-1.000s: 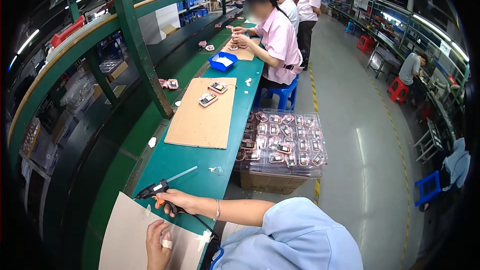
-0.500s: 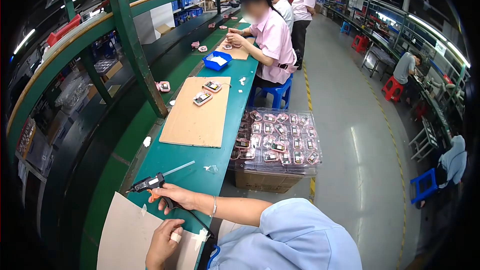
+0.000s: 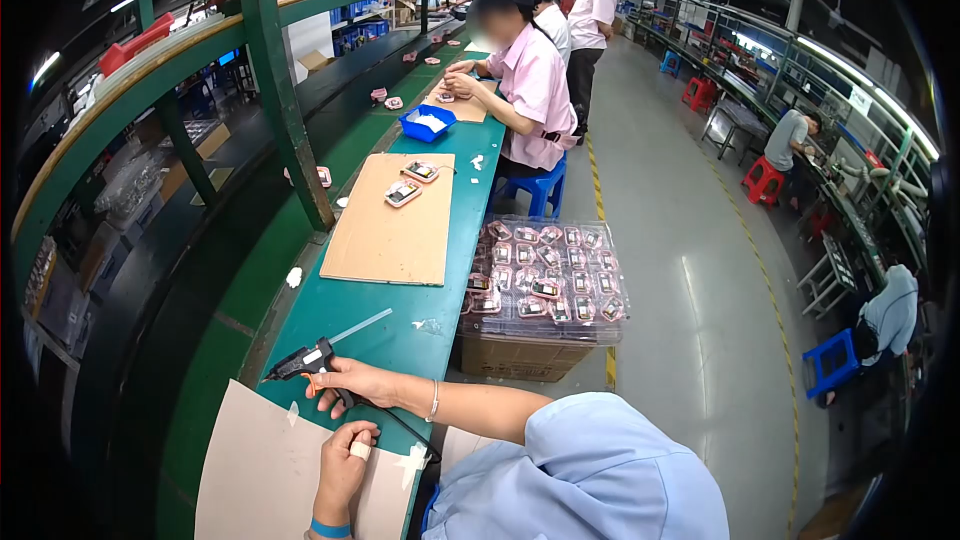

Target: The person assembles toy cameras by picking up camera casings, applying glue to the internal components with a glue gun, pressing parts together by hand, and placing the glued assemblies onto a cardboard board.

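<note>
My right hand (image 3: 347, 383) grips a black hot glue gun (image 3: 302, 362) with an orange trigger. Its nozzle points left over the green bench, and a clear glue stick (image 3: 362, 325) juts out of its back. From the handle a black cord runs down past my wrist. Close below, my left hand (image 3: 345, 460) is held with its fingers curled in, over a cardboard sheet (image 3: 255, 460) taped to the bench. One finger has a pale wrapping, and a blue band circles that wrist. The inside of these fingers is hidden.
Farther along the bench (image 3: 400, 325), two small packaged devices (image 3: 403, 193) lie on a cardboard sheet (image 3: 375, 240). Beyond are a blue tray (image 3: 428, 132) and a seated co-worker (image 3: 535, 90). A carton (image 3: 525, 358) at right bears many such devices. A green post (image 3: 275, 90) rises at left.
My left hand has moved up and to the right, closer to my right hand, and its blue wristband shows now. The glue gun has tilted slightly. The view has shifted a little.
</note>
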Available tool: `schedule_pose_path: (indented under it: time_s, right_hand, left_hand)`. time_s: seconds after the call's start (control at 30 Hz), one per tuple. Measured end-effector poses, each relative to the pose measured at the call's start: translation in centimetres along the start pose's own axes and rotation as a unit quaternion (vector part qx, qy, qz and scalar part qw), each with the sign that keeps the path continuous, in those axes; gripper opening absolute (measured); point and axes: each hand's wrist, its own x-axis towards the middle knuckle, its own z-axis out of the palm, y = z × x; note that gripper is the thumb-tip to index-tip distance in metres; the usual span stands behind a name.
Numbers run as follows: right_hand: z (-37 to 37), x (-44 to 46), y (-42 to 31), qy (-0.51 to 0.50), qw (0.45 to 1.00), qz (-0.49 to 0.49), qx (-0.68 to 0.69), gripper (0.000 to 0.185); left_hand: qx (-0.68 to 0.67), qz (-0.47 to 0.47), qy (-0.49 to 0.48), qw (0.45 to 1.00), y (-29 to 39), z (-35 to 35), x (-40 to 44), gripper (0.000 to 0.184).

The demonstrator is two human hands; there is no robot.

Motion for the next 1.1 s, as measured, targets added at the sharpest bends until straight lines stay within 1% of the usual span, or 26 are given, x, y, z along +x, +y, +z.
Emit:
schedule_pose_path:
  time_s: [0.13,0.3,0.5,0.63,0.73,0.87,0.9,0.97,1.1]
  right_hand:
    - [0.1,0.0,0.3,0.014,1.000,-0.016,-0.019,0.028]
    - [0.4,-0.3,0.1,0.030,0.999,-0.027,-0.031,0.028]
    - [0.5,-0.3,0.4,0.039,0.998,-0.038,-0.020,0.027]
    - [0.3,-0.1,0.6,0.046,0.998,-0.037,-0.030,0.026]
    - [0.5,-0.1,0.5,0.034,0.999,-0.017,-0.033,0.026]
    - [0.7,-0.2,0.2,0.051,0.996,-0.008,-0.071,0.029]
    - [0.8,-0.3,0.0,0.038,0.997,0.003,-0.067,0.029]
    - [1.1,-0.3,-0.2,0.045,0.995,0.000,-0.089,0.029]
    - [0.7,0.0,-0.2,0.017,0.995,0.019,-0.096,0.029]
  left_hand:
    - [-0.075,-0.029,0.017,0.997,0.0,-0.3,0.1,0.014]
    - [-0.120,-0.056,0.017,0.991,-0.1,-0.7,0.1,0.016]
    - [-0.110,-0.052,0.006,0.993,-0.1,-1.0,0.0,0.015]
    - [-0.129,-0.055,0.001,0.990,-0.3,-1.0,0.1,0.015]
    - [-0.147,-0.070,0.022,0.986,-0.8,-0.9,0.1,0.016]
    - [-0.126,-0.067,0.007,0.990,-0.7,-1.1,0.3,0.017]
    - [-0.126,-0.077,0.022,0.989,-1.0,-1.1,0.4,0.017]
    - [-0.147,-0.062,-0.005,0.987,-1.4,-1.1,0.5,0.017]
    - [-0.161,-0.082,0.013,0.984,-1.0,-1.1,0.4,0.017]
